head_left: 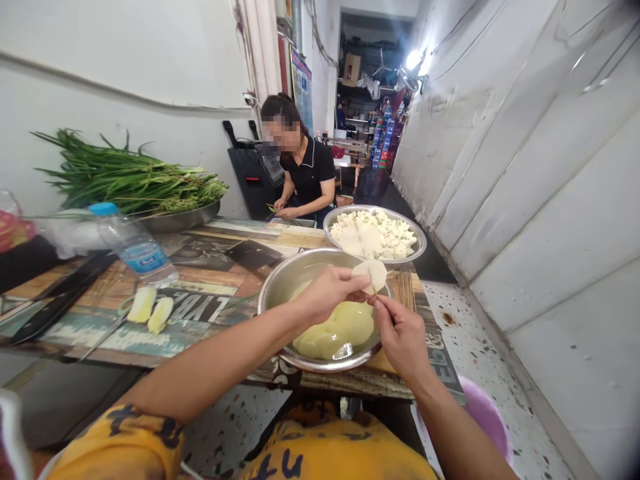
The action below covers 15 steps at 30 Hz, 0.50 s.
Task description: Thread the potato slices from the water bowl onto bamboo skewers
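Note:
Over the near metal basin (269, 283), my left hand (333, 291) pinches a thin pale round slice (375, 268), which looks like potato. Close beside it, my right hand (403, 333) has its fingers closed on a thin wooden skewer (376, 292) that meets the slice. How far the stick runs through it I cannot make out. Pale yellow slices (337, 327) lie in water in the basin below my hands. Just behind, a second metal bowl (424, 243) holds chopped cauliflower (395, 233) with skewered pale slices (359, 239) on top.
Loose skewers (406, 288) lie right of the basin. To the left are a water bottle (140, 247), two pale vegetable pieces (150, 310), a dark-handled knife (50, 310) and a bowl of green chives (135, 180). A co-worker (305, 167) sits across the table. A purple tub (483, 413) stands below right.

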Each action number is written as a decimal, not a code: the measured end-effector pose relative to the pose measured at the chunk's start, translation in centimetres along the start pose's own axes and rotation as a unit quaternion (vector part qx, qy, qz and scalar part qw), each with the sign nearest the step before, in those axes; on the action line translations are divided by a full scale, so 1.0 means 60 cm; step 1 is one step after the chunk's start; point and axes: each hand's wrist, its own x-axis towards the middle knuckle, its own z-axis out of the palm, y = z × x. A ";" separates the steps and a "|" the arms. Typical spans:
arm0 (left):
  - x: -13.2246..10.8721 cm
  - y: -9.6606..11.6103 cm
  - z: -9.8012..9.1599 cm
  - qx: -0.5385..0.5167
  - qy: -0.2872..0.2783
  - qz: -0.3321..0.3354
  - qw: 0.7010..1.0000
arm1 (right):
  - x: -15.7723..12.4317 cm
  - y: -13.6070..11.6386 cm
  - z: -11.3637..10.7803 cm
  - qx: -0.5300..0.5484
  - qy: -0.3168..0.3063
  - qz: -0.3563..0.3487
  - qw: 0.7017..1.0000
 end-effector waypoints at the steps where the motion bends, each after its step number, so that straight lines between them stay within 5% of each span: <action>1: -0.003 0.003 0.003 0.017 -0.008 0.003 1.000 | 0.001 0.001 -0.004 -0.005 0.003 0.002 1.000; 6: -0.001 0.014 -0.019 0.213 -0.155 -0.006 0.965 | -0.006 0.020 -0.033 0.002 0.028 0.054 0.998; 10: 0.016 -0.017 -0.037 0.433 -0.130 0.102 0.886 | -0.016 0.028 -0.050 0.049 0.040 0.099 0.993; 15: 0.020 -0.058 -0.017 0.554 -0.167 0.165 0.799 | -0.023 0.025 -0.050 0.075 0.025 0.114 0.990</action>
